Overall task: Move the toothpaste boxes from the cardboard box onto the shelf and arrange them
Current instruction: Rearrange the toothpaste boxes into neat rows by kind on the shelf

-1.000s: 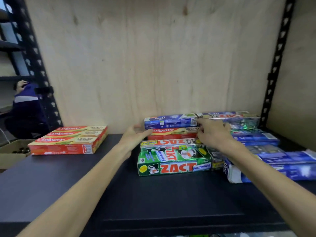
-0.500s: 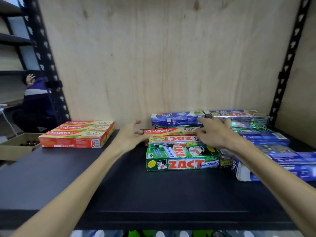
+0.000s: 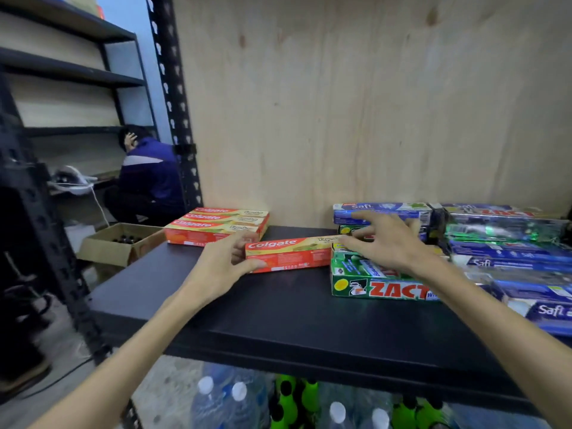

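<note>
Here, left hand (image 3: 223, 267) grips the left end of a single Colgate box (image 3: 291, 253), thumb on its front face, fingers curled round the end. The box lies flat on the black shelf (image 3: 247, 317), at about 11 o'clock from shelf centre, its right end touching the green ZACT box (image 3: 377, 286). Right hand (image 3: 387, 243) is spread flat, fingers fairly straight, resting on top of the ZACT pile, with fingertips at the Colgate box's right end; whether it pinches anything cannot be told. At 10 o'clock from the held box, near but apart, a stack of Colgate boxes (image 3: 216, 224) sits against the plywood back panel (image 3: 356, 103). At 1 o'clock, a blue Safi box (image 3: 382, 210) tops the rear pile. At 3 o'clock, more blue Safi boxes (image 3: 507, 252) are heaped loosely. Off the shelf at 9 o'clock, a cardboard box (image 3: 117, 246) with dark bottles sits on the floor beside a crouching person (image 3: 148, 178). Below the shelf, at 6 o'clock, water bottles (image 3: 235, 400).
</note>
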A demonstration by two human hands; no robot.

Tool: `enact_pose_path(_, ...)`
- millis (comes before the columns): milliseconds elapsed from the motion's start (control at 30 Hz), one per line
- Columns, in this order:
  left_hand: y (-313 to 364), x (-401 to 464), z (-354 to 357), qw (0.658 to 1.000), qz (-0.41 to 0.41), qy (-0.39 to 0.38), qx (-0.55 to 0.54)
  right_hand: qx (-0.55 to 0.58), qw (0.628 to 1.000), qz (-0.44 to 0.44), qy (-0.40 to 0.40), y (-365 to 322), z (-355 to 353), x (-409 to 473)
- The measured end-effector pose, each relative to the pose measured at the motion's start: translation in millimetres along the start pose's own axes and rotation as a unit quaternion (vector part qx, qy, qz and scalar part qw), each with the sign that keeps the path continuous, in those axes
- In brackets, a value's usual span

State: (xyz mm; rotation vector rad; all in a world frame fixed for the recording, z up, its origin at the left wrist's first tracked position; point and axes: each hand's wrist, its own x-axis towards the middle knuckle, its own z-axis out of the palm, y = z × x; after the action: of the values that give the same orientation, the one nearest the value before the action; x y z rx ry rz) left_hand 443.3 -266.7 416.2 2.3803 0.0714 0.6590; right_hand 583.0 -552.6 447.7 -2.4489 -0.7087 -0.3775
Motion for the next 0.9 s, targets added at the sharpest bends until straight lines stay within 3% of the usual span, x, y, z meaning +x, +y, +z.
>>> enact_pose_path(233,-40.8,-30.8,-67.3,0.997,-0.039,0.012,0.059,-0.081,0.990,-0.101,-0.051,-75.0,36.6,-7.7)
enact_pose_path(500,-74.5,-46.0,-101.9,0.994,-0.103,0.030,0.023,-0.059,0.983,-0.172,0.028,-122.9,74.1,-23.2)
enact_pose_path(667,-75.3,-40.7,-99.0,0.983,-0.158,0.088,-0.007,-0.055,0.983,-0.170,0.049,-132.7,96.4,-21.7)
enact_pose_path(900,-79.7,-14.8,-99.0,0.973,-0.211,0.095,-0.021,-0.017,0.989,-0.136,0.058,-151.4,120.3,-12.9)
